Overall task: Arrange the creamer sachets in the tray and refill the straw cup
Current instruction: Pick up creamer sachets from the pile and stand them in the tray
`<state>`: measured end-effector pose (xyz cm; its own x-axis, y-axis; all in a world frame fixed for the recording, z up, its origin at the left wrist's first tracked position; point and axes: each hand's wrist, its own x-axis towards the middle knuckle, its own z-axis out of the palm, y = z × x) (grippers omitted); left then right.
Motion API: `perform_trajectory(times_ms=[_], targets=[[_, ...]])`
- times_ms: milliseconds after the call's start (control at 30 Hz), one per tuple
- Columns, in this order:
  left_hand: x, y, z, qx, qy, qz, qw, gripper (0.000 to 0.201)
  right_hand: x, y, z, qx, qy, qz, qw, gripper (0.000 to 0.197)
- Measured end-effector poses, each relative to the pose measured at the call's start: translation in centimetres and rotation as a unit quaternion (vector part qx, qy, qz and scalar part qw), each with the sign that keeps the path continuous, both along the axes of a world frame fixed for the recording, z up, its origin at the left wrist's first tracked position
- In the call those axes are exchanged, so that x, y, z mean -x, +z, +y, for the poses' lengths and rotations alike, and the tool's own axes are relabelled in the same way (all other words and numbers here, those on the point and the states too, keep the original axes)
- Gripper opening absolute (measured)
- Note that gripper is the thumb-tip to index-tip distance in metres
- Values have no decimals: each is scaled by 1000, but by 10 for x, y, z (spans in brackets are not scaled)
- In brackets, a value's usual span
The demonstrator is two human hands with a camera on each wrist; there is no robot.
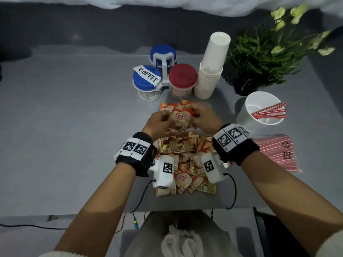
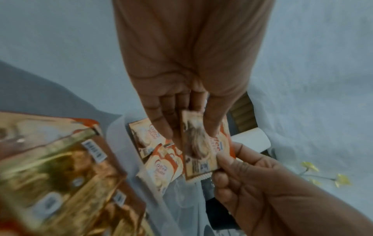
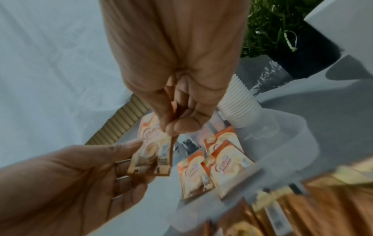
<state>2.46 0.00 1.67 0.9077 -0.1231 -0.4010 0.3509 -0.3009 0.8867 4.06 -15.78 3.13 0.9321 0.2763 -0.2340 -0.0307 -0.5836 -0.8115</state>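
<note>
Both hands hold one creamer sachet (image 1: 181,118) above the clear tray (image 3: 286,143): left hand (image 1: 157,123) pinches its left edge, right hand (image 1: 203,118) pinches its right. Three sachets (image 3: 220,167) lie in the tray; the loose pile (image 1: 185,164) lies nearer the person. The straw cup (image 1: 262,110) stands to the right.

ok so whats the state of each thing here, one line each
held sachets: pinched between both hands above the tray
left hand: holds the sachets' left edge
right hand: pinches their right edge
tray: clear, a few sachets already inside
sachet pile: loose and unsorted on the table
straw cup: upright, only a few straws in it
straw pack: flat beside the cup
jars: lids on
</note>
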Motion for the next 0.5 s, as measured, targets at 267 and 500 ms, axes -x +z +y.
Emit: perform_trajectory(times_ms=[267, 500], targets=[[-39, -2, 3, 67, 102, 30, 992, 25, -47, -16, 8, -66, -192, 63, 977, 23], [-38, -20, 16, 111, 169, 49, 978, 15, -49, -58, 8, 142, -184, 76, 969, 21]])
